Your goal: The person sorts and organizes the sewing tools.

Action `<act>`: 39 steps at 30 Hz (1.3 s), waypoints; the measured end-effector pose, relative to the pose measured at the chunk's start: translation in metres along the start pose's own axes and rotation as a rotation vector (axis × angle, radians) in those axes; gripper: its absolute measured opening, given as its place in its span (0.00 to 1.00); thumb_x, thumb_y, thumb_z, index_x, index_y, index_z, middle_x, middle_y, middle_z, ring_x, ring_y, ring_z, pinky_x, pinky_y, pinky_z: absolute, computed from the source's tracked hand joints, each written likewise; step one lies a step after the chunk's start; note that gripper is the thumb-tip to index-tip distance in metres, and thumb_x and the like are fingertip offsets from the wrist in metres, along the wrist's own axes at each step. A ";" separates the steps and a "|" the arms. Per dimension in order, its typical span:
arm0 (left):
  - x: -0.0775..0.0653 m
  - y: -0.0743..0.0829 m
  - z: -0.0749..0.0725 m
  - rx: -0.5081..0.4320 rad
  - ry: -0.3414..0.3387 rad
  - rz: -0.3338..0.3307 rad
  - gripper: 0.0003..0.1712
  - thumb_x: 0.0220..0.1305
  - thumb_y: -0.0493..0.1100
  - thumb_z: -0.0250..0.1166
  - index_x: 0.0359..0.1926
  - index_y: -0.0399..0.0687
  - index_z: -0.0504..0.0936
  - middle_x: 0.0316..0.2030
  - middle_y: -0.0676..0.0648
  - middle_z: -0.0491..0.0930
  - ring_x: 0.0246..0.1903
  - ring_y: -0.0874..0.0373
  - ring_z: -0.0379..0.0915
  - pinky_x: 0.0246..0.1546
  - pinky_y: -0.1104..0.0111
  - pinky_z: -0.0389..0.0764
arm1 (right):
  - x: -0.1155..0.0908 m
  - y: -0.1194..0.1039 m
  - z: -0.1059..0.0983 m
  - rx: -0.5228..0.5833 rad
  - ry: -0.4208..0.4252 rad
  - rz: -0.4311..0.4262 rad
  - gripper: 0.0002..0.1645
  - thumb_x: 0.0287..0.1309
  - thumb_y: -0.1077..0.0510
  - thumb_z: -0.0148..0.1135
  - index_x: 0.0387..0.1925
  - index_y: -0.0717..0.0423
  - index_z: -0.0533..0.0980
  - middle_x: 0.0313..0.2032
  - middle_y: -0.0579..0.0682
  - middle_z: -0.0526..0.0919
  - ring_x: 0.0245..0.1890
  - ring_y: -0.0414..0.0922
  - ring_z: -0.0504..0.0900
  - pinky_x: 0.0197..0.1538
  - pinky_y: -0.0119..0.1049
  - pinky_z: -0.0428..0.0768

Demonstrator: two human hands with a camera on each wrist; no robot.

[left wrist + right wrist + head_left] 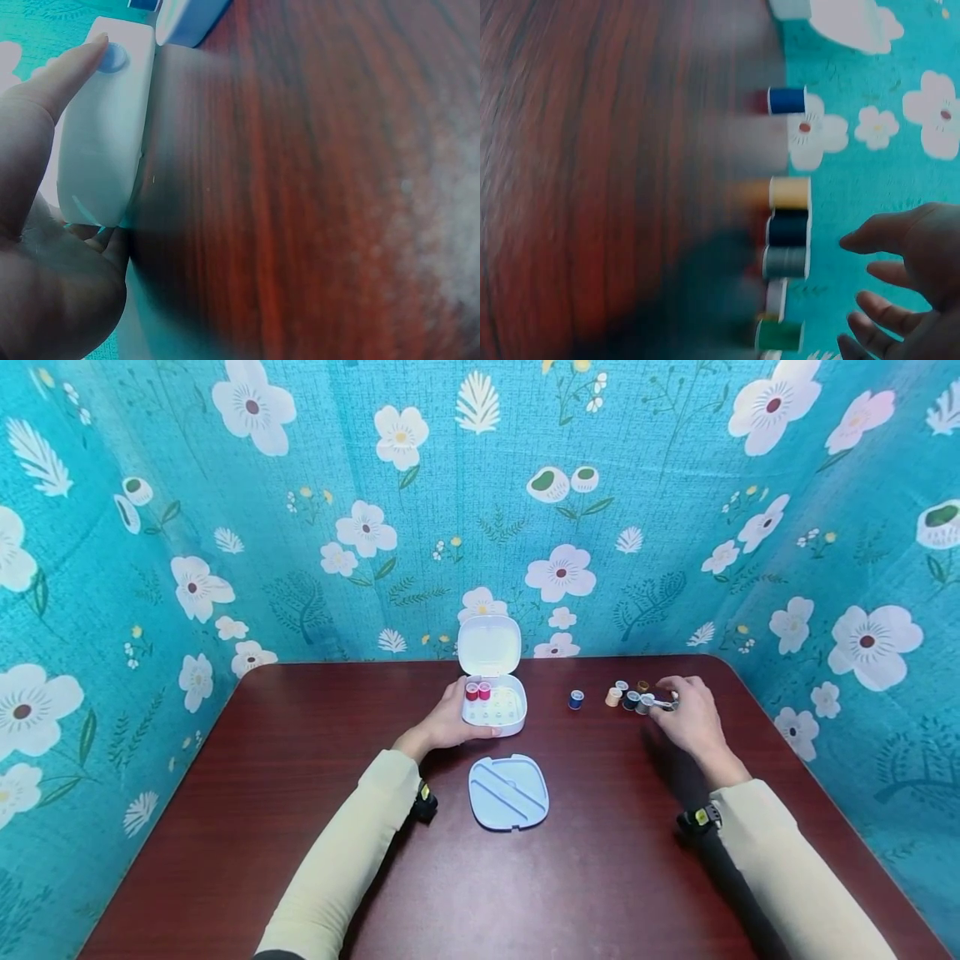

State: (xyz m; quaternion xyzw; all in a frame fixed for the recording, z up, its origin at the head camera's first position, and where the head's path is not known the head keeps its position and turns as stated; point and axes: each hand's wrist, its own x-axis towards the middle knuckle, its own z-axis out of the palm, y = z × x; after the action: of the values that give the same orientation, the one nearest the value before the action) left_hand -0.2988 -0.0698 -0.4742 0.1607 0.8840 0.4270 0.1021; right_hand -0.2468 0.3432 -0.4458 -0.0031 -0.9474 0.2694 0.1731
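My left hand (448, 717) grips the side of a white plastic box (517, 723), its thumb lying along the front by a round button (113, 58). The box's lid (489, 645) stands raised. Inside, a red thread spool (472, 692) and a pinkish-red spool (484, 692) sit at the back left, among rows of small pegs. At the right, my right hand (692, 714) hovers over a group of thread spools, fingers spread and nothing visibly held. The right wrist view shows a peach spool (790, 193), a dark navy spool (788, 228), a grey spool (786, 262) and a green spool (780, 335).
A blue spool (575, 700) stands apart between the box and the group. In front of the box lies a pale blue tray-like panel (510, 789) with diagonal ridges. The brown table (600, 860) ends at a flowered teal curtain (450, 527).
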 end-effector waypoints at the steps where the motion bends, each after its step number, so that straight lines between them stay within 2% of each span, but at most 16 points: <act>1: 0.000 0.000 0.000 0.000 0.001 0.002 0.75 0.45 0.62 0.82 0.81 0.49 0.41 0.73 0.44 0.53 0.68 0.48 0.57 0.69 0.50 0.66 | 0.000 0.004 -0.001 -0.006 -0.003 0.026 0.28 0.55 0.62 0.69 0.57 0.69 0.74 0.54 0.71 0.70 0.54 0.67 0.68 0.53 0.64 0.69; 7: 0.001 -0.001 0.001 -0.003 -0.002 0.006 0.74 0.45 0.62 0.82 0.81 0.50 0.43 0.73 0.44 0.54 0.67 0.48 0.59 0.68 0.51 0.67 | -0.003 0.023 -0.003 -0.007 -0.032 0.152 0.31 0.59 0.60 0.67 0.61 0.71 0.70 0.53 0.71 0.71 0.52 0.65 0.69 0.51 0.63 0.70; 16: 0.002 -0.002 0.000 -0.001 0.011 0.009 0.74 0.45 0.62 0.82 0.81 0.51 0.43 0.72 0.45 0.55 0.67 0.49 0.58 0.68 0.50 0.67 | -0.005 0.030 -0.005 0.082 -0.072 0.216 0.34 0.62 0.58 0.67 0.63 0.74 0.68 0.56 0.74 0.76 0.53 0.67 0.71 0.55 0.62 0.72; 19: 0.001 -0.002 0.001 0.002 0.003 0.002 0.75 0.45 0.63 0.82 0.81 0.50 0.42 0.72 0.45 0.55 0.67 0.49 0.58 0.68 0.51 0.67 | -0.006 0.034 -0.003 0.117 -0.094 0.256 0.35 0.63 0.57 0.67 0.64 0.74 0.68 0.56 0.74 0.76 0.52 0.65 0.72 0.49 0.55 0.75; 23: 0.000 -0.001 0.001 0.003 0.002 0.010 0.75 0.45 0.62 0.82 0.81 0.48 0.42 0.73 0.44 0.54 0.67 0.48 0.58 0.68 0.50 0.67 | -0.008 0.038 -0.002 0.177 -0.112 0.293 0.34 0.65 0.57 0.68 0.64 0.73 0.68 0.55 0.72 0.76 0.45 0.59 0.77 0.38 0.38 0.78; 26: -0.001 0.000 0.001 -0.003 0.007 0.012 0.75 0.45 0.62 0.82 0.81 0.48 0.42 0.72 0.43 0.54 0.67 0.47 0.58 0.69 0.50 0.67 | -0.008 0.038 -0.001 0.232 -0.125 0.300 0.33 0.65 0.58 0.68 0.64 0.73 0.68 0.54 0.72 0.77 0.36 0.55 0.83 0.32 0.31 0.81; 29: -0.001 0.000 0.000 -0.008 0.010 0.008 0.75 0.45 0.62 0.82 0.81 0.48 0.42 0.72 0.43 0.55 0.67 0.47 0.58 0.69 0.49 0.66 | -0.008 0.036 0.001 0.277 -0.146 0.297 0.32 0.66 0.59 0.67 0.64 0.72 0.69 0.54 0.72 0.77 0.31 0.49 0.85 0.32 0.30 0.83; 33: 0.000 -0.001 0.000 -0.010 0.008 0.011 0.75 0.45 0.62 0.82 0.81 0.48 0.42 0.72 0.44 0.55 0.67 0.48 0.59 0.69 0.49 0.66 | -0.007 0.034 0.006 0.291 -0.161 0.283 0.29 0.66 0.59 0.66 0.62 0.72 0.71 0.54 0.70 0.78 0.33 0.45 0.83 0.33 0.30 0.83; 39: 0.001 -0.002 0.003 -0.003 0.008 0.011 0.74 0.45 0.63 0.82 0.81 0.50 0.43 0.72 0.45 0.55 0.66 0.49 0.59 0.68 0.51 0.67 | -0.004 0.027 0.013 0.304 -0.181 0.259 0.27 0.67 0.60 0.66 0.62 0.70 0.72 0.54 0.69 0.78 0.40 0.55 0.82 0.35 0.31 0.83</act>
State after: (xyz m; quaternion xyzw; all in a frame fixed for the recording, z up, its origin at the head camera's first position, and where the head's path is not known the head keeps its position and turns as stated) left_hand -0.2995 -0.0691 -0.4778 0.1636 0.8829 0.4294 0.0964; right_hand -0.2499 0.3596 -0.4715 -0.0744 -0.8991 0.4284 0.0497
